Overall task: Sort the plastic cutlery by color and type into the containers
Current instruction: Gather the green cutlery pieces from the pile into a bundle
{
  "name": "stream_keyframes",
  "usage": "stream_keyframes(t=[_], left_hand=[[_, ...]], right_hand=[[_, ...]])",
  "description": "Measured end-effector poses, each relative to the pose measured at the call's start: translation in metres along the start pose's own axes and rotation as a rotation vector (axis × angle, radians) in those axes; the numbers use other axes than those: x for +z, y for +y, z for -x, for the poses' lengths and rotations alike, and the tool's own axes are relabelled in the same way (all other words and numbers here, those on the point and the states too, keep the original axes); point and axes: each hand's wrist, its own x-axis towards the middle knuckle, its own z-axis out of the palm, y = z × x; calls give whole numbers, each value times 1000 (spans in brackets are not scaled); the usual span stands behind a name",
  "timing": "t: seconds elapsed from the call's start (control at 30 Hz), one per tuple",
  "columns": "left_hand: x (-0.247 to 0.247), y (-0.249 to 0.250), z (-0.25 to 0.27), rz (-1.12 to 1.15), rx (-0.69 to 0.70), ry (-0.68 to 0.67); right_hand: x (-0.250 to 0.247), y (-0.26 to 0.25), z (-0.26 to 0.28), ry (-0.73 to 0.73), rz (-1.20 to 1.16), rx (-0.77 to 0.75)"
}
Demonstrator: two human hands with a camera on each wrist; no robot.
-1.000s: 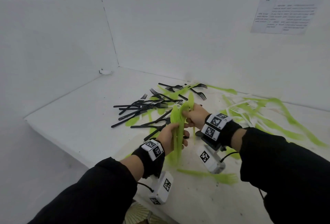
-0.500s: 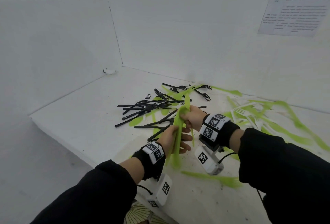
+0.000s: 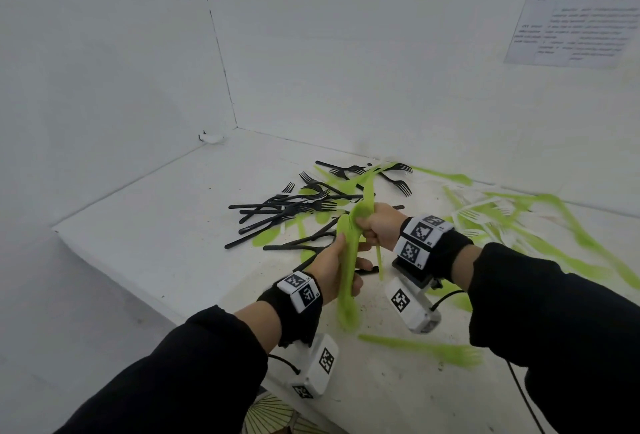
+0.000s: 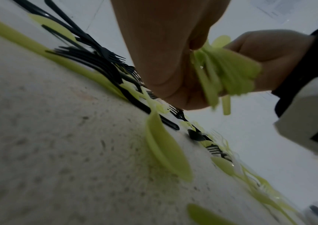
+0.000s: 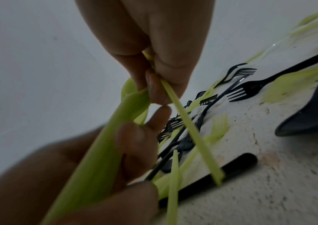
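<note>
Both hands hold a bundle of lime-green cutlery upright above the white table. My left hand grips the bundle's lower handles. My right hand pinches its upper ends, and a single green handle sticks down from those fingers. Behind the hands lies a heap of black forks mixed with green pieces. More green and white cutlery is spread out at the right. No container shows clearly in any view.
A loose green fork lies near the table's front edge. White walls close the corner behind and to the left. A printed sheet hangs on the right wall. A black spoon lies close to my right wrist.
The two hands stay together on the green bundle, which has been shifted slightly between them. The head view has swung a little. The cutlery on the table has not moved.
</note>
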Motion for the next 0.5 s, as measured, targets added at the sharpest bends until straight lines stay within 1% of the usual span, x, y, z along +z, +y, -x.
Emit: stream_keyframes(t=[0.07, 0.17, 0.27, 0.3, 0.37, 0.43, 0.5], left_hand=[[1, -1, -2, -30, -1, 1], [1, -5, -6, -63, 13, 31], [-4, -6, -9, 3, 78, 123], [-6, -5, -10, 38, 102, 154], [-9, 0, -13, 88, 126, 188], [-11, 3, -13, 75, 128, 190], [-11, 4, -13, 34, 143, 182]], right_hand=[[7, 2, 1, 21, 41, -36], [16, 1, 4, 96, 185, -33], [24, -2, 5, 247, 115, 25], [26, -2, 4, 254, 110, 46], [30, 0, 4, 196, 138, 71], [34, 4, 4, 171, 59, 67], [40, 9, 5, 177, 28, 14]])
